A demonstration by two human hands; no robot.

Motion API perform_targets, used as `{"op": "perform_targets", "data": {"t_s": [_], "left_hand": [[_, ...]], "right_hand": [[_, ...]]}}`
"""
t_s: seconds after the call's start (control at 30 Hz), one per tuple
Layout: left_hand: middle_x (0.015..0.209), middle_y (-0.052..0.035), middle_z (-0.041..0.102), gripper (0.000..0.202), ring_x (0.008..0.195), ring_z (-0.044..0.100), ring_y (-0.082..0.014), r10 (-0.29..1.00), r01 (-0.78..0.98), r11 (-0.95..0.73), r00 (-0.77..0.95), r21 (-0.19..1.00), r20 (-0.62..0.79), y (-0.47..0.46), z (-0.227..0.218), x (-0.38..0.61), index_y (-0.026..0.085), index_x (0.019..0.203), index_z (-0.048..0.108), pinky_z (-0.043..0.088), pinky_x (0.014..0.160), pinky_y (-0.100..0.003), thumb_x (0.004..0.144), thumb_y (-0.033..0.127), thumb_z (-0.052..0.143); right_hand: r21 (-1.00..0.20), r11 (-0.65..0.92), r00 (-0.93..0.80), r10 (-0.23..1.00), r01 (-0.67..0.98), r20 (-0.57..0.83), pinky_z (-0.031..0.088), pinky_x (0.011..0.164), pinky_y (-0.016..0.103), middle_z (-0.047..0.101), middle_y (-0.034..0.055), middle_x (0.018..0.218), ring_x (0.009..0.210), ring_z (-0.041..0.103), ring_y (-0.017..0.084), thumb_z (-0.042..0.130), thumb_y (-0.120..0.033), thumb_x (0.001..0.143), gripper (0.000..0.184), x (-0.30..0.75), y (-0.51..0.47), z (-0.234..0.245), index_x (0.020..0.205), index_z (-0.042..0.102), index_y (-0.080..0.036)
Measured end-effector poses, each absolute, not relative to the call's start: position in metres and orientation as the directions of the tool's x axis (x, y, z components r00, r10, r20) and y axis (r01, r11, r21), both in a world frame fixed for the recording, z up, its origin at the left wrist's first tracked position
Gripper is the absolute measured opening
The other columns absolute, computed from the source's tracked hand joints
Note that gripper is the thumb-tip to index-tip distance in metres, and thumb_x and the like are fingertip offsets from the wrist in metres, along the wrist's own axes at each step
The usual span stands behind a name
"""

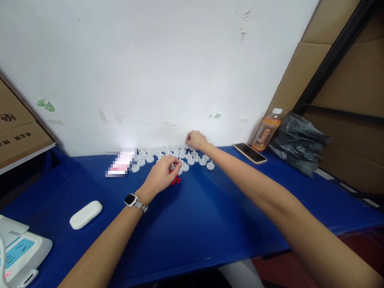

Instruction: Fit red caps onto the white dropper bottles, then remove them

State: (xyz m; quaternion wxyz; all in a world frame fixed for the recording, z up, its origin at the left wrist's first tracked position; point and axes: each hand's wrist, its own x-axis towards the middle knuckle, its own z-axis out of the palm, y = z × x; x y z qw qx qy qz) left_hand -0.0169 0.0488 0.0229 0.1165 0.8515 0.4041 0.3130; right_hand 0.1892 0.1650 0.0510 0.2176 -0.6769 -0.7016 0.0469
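Several small white caps [168,156] stand in rows on the blue table [210,216] close to the white wall. A little heap of small red pieces [175,180] lies just in front of them. My left hand [162,174], with a watch on the wrist, rests over the red pieces with its fingers curled in a pinch; what they hold is hidden. My right hand [196,140] reaches to the back row of caps, fingers closed at a cap by the wall.
A phone [250,153], an orange drink bottle [266,130] and a crumpled black bag [300,142] lie at the right. A white case [86,214] and a white device [21,256] sit at the left. Cardboard boxes flank both sides.
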Motion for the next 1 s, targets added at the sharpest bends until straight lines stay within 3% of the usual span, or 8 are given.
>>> {"op": "perform_targets", "data": {"t_s": [0.2, 0.37, 0.47, 0.57, 0.7, 0.77, 0.87, 1.0], "left_hand": [[0.107, -0.0055, 0.065, 0.028, 0.087, 0.06, -0.0192, 0.776, 0.595, -0.619, 0.362, 0.512, 0.517, 0.042, 0.027, -0.019, 0.022, 0.113, 0.062, 0.049, 0.075, -0.034, 0.096, 0.042, 0.051], [0.118, -0.0087, 0.062, 0.048, 0.09, 0.061, -0.0202, 0.724, 0.568, -0.677, 0.4, 0.468, 0.561, 0.028, 0.028, -0.019, 0.021, 0.129, 0.054, 0.05, 0.077, -0.034, 0.091, 0.051, 0.059], [0.106, -0.0071, 0.065, 0.043, 0.092, 0.061, -0.0218, 0.694, 0.536, -0.717, 0.491, 0.446, 0.527, 0.019, 0.029, -0.021, 0.022, 0.122, 0.06, 0.05, 0.082, -0.036, 0.092, 0.053, 0.057], [0.106, -0.0069, 0.065, 0.035, 0.1, 0.059, -0.0237, 0.642, 0.5, -0.766, 0.572, 0.404, 0.51, 0.014, 0.029, -0.021, 0.023, 0.118, 0.061, 0.049, 0.089, -0.038, 0.095, 0.049, 0.054], [0.114, -0.0084, 0.063, 0.033, 0.111, 0.055, -0.0249, 0.588, 0.48, -0.808, 0.635, 0.341, 0.501, 0.012, 0.028, -0.018, 0.023, 0.126, 0.057, 0.046, 0.097, -0.04, 0.099, 0.041, 0.05], [0.115, -0.009, 0.063, 0.035, 0.112, 0.055, -0.0247, 0.578, 0.476, -0.816, 0.643, 0.329, 0.502, 0.012, 0.029, -0.018, 0.022, 0.128, 0.056, 0.045, 0.099, -0.04, 0.099, 0.04, 0.05], [0.116, -0.0094, 0.063, 0.036, 0.111, 0.054, -0.0255, 0.564, 0.501, -0.822, 0.651, 0.271, 0.508, 0.01, 0.033, -0.02, 0.022, 0.13, 0.056, 0.046, 0.097, -0.04, 0.099, 0.039, 0.049], [0.115, -0.0096, 0.064, 0.035, 0.11, 0.054, -0.027, 0.554, 0.54, -0.819, 0.658, 0.193, 0.511, 0.008, 0.039, -0.02, 0.022, 0.128, 0.059, 0.046, 0.096, -0.042, 0.098, 0.038, 0.051]], "right_hand": [[-0.574, 0.228, 0.055, 0.9, 0.787, 0.433, 0.048, 0.076, 0.031, 0.074, 0.0045, 0.088, 0.082, 0.066, 0.02, 0.064, -0.03, 0.082, 0.011, 0.193, 0.096, 0.072, 0.084, 0.072, -0.021], [-0.903, 0.346, -0.053, 0.937, 0.253, 0.345, 0.047, 0.062, 0.026, 0.07, 0.0033, 0.072, 0.064, 0.061, 0.014, 0.067, -0.04, 0.081, 0.023, 0.175, 0.029, 0.046, 0.082, 0.065, -0.017], [-0.956, 0.281, -0.045, 0.959, 0.082, 0.278, 0.042, 0.055, 0.024, 0.064, 0.0, 0.067, 0.058, 0.055, 0.012, 0.069, -0.047, 0.079, 0.031, 0.166, 0.005, 0.028, 0.083, 0.061, -0.018], [-0.928, 0.325, -0.04, 0.945, 0.185, 0.323, 0.04, 0.056, 0.024, 0.059, -0.0024, 0.066, 0.058, 0.051, 0.012, 0.062, -0.052, 0.084, 0.032, 0.164, -0.004, 0.018, 0.08, 0.054, -0.02], [-0.754, 0.441, -0.093, 0.885, 0.487, 0.457, 0.039, 0.063, 0.026, 0.05, -0.003, 0.064, 0.063, 0.048, 0.014, 0.044, -0.049, 0.096, 0.036, 0.166, -0.003, 0.012, 0.073, 0.046, -0.022], [-0.733, 0.459, -0.105, 0.874, 0.502, 0.475, 0.039, 0.064, 0.027, 0.048, -0.0022, 0.063, 0.065, 0.048, 0.014, 0.038, -0.05, 0.098, 0.04, 0.164, 0.0, 0.009, 0.07, 0.044, -0.022], [-0.852, 0.369, -0.036, 0.922, 0.372, 0.384, 0.036, 0.056, 0.027, 0.041, -0.0025, 0.058, 0.058, 0.042, 0.014, 0.038, -0.055, 0.096, 0.044, 0.157, 0.003, 0.006, 0.066, 0.04, -0.023], [-0.997, 0.034, -0.019, 0.999, 0.074, 0.033, 0.022, 0.043, 0.024, 0.028, -0.0073, 0.053, 0.045, 0.026, 0.011, 0.04, -0.06, 0.092, 0.042, 0.148, 0.004, 0.006, 0.07, 0.035, -0.025]]}}
